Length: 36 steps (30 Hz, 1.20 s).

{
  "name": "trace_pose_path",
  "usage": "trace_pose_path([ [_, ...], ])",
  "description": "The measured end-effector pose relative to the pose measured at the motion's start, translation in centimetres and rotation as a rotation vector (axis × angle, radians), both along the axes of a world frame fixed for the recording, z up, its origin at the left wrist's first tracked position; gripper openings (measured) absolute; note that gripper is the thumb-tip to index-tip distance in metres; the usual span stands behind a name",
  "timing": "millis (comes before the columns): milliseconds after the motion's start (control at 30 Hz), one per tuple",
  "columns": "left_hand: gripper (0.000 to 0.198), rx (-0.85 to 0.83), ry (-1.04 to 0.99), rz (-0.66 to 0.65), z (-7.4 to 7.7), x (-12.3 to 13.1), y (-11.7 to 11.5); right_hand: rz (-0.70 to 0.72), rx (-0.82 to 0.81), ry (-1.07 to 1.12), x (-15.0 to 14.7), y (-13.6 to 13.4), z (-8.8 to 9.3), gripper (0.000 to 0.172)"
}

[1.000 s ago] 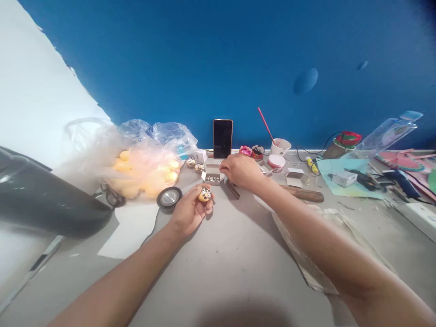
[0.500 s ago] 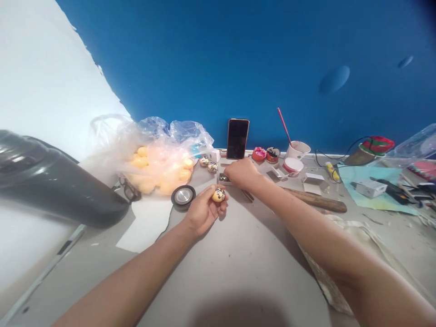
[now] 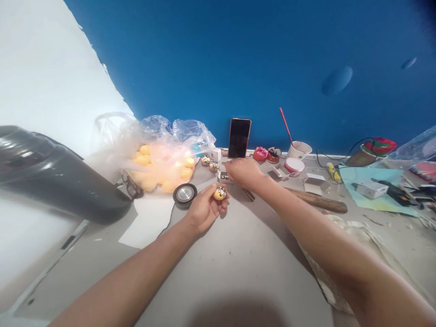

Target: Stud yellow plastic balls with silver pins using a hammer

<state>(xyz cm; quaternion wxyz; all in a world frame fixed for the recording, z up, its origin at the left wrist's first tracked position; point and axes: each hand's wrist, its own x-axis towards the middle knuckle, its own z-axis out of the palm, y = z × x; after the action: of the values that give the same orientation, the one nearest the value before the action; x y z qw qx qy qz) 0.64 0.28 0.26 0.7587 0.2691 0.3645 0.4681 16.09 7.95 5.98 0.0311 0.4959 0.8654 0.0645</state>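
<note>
My left hand (image 3: 206, 209) is closed around a yellow ball (image 3: 220, 193) with dark and shiny pieces on its upper part. Just beyond it, my right hand (image 3: 244, 171) bends down over a small white box (image 3: 224, 177) that holds small shiny bits. The fingertips of that hand are hidden, so whether they pinch anything does not show. Two similar decorated balls (image 3: 214, 166) sit behind the box to the left. A round dark lid with a metal centre (image 3: 185, 195) lies left of my left hand.
A clear bag of yellow balls (image 3: 163, 165) and a dark bottle (image 3: 64, 177) stand on the left. A phone (image 3: 239, 137) leans on the blue wall. At right are a white cup (image 3: 299, 150) with a red stick, a wooden stick (image 3: 318, 200) and a cloth (image 3: 361, 245).
The view has shifted slightly. My right hand stays over the small box, and my left hand still holds the ball, turned a little.
</note>
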Motion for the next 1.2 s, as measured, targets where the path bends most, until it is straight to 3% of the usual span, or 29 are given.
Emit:
trace_pose_path([
  [400, 0.018, -0.010, -0.020, -0.002, -0.1, 0.0, 0.1, 0.008, -0.010, 0.022, 0.4, 0.4, -0.6, 0.029],
  [500, 0.012, -0.021, -0.033, 0.019, 0.0, -0.1, 0.2, -0.009, -0.039, 0.239, 0.6, -0.2, -0.2, 0.028],
  [600, 0.009, -0.017, -0.048, 0.013, 0.1, -0.1, 0.1, 0.007, -0.136, 0.641, 0.9, -1.5, 0.1, 0.023],
  [700, 0.016, 0.029, -0.011, -0.029, 0.5, -0.1, -0.1, 0.033, -0.150, 0.876, 1.0, -3.1, -0.4, 0.016],
  [767, 0.022, 0.062, 0.013, -0.047, 0.6, -0.1, -0.2, 0.051, -0.036, 0.835, 1.0, -4.1, -1.1, 0.014],
  [933, 0.026, 0.103, 0.031, -0.058, 0.9, 0.2, -0.6, 0.221, 0.320, 0.488, 1.0, -6.4, -1.8, 0.021],
  [1100, 0.017, 0.129, 0.044, -0.007, 1.0, 0.4, -0.8, 0.334, 0.408, 0.348, 1.1, -8.1, -1.6, 0.026],
  [1200, 0.016, 0.133, 0.068, -0.020, 1.1, 0.3, -0.9, 0.283, 0.346, 0.426, 1.2, -8.6, -1.8, 0.024],
])
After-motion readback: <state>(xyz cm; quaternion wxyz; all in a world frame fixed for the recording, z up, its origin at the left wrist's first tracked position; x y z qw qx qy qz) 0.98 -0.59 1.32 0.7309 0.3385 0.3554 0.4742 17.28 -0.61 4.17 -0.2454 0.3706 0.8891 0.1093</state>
